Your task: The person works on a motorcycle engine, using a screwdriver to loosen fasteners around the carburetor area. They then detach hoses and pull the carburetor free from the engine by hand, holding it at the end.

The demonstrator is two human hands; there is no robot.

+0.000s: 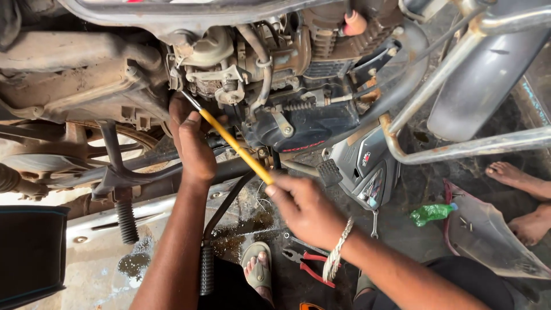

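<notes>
- The right hand [304,208] is closing around the yellow handle of a screwdriver [232,140], gripping it at the lower end
- The screwdriver is slanting up and to the left — its dark shaft is reaching into the engine [270,63], just under the carburettor [215,49]
- The left hand [192,143] is pressing up against the engine beside the shaft; its fingers are hidden behind the parts, so I cannot tell whether they are gripping anything
- Red-handled pliers [307,264] are lying on the oily floor just below the right wrist — a spanner [374,224] is lying near them
- A green bottle [431,213] is lying to the right, near a bystander's bare feet [525,201]
- A sandalled foot [258,272] is showing between the forearms
</notes>
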